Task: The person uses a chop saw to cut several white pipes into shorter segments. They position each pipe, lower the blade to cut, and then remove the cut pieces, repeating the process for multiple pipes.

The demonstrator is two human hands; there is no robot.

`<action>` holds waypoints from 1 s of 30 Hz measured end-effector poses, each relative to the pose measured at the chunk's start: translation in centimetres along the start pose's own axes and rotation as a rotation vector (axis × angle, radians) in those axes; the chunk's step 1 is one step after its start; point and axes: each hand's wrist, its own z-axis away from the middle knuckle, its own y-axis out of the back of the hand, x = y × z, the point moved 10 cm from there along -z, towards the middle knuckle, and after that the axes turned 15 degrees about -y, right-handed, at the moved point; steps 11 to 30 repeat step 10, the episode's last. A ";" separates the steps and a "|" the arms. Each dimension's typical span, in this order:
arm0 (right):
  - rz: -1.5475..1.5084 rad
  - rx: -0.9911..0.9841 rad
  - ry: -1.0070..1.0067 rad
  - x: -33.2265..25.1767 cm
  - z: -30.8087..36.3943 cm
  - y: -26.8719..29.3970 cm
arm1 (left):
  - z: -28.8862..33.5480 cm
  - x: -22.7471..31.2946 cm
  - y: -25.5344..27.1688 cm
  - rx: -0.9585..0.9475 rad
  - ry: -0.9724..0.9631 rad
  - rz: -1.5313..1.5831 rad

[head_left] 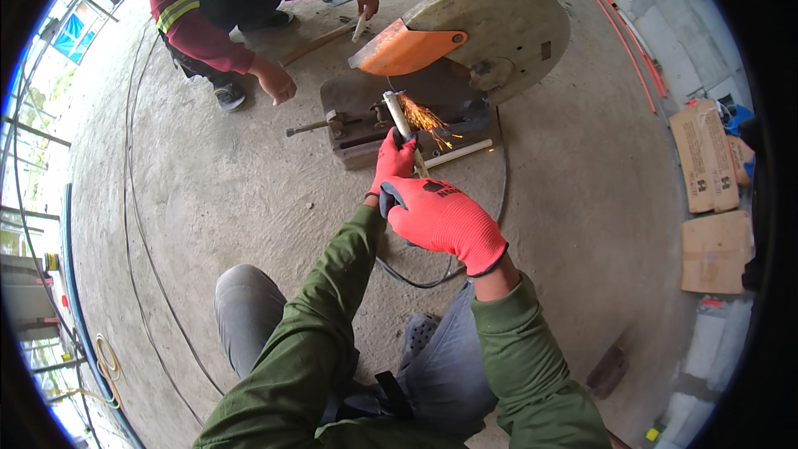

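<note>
Both my hands wear red gloves with dark palms. My left hand (396,163) is closed around a pale metal pipe (399,115), which slants up and away against the cut-off saw's base. My right hand (449,220) is nearer to me, its fingers curled where the pipe's lower end goes out of sight behind it. Orange sparks (424,119) spray beside the pipe's far end. Above stands the cut-off saw (420,54), with an orange guard and a large round grey cover. The point where pipe and saw meet is partly hidden by that cover.
A second pale pipe (461,154) lies by the saw's base (353,150). Across from me a crouching co-worker in a maroon top (212,41) holds a short pale piece. Black cable (416,283) loops on the concrete floor. Cardboard (705,158) and blocks line the right wall.
</note>
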 end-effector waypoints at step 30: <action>-0.005 -0.011 0.001 -0.1 0.0 -0.2 | 0.3 0.5 -0.4 -0.026 0.012 -0.017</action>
